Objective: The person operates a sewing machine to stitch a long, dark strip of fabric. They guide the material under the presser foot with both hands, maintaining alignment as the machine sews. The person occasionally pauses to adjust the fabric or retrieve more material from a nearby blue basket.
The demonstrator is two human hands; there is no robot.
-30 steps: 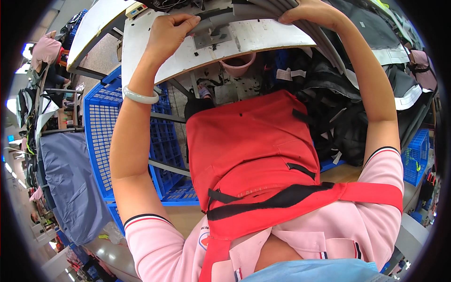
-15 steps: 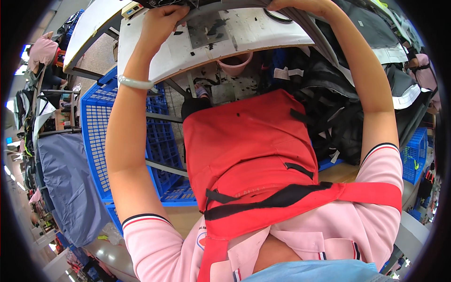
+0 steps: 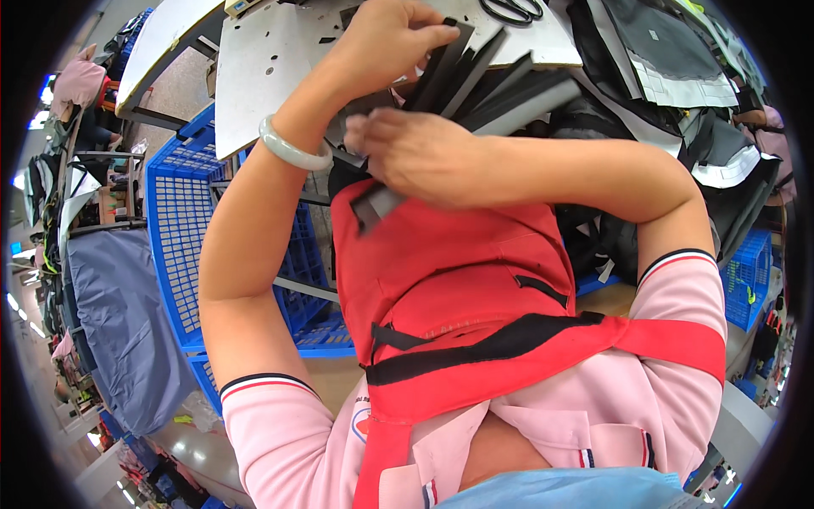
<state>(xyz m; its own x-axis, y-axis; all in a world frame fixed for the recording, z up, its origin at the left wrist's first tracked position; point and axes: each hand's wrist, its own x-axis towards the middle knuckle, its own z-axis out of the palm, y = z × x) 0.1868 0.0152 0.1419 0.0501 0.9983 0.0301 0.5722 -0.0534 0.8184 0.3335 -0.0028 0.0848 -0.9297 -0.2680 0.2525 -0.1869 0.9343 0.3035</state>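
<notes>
A bundle of black and dark grey fabric strips fans out above my lap, in front of the table edge. My left hand, with a pale bangle at the wrist, pinches the end of one black strip between thumb and finger. Lower down, my right hand is closed on the strips, its fingertips smeared by motion. Strip ends stick out below that hand, over the red apron. Between the two hands, the middle of the bundle is partly hidden.
Black-handled scissors lie on the white table beyond the strips. A blue plastic crate stands at my left. Dark fabric pieces are heaped at the right, and a blue-grey cloth hangs at far left.
Both hands have come back from the far part of the table toward my body, the right one crossing leftward. The strips now hang over the table's edge and my lap, and the scissors show.
</notes>
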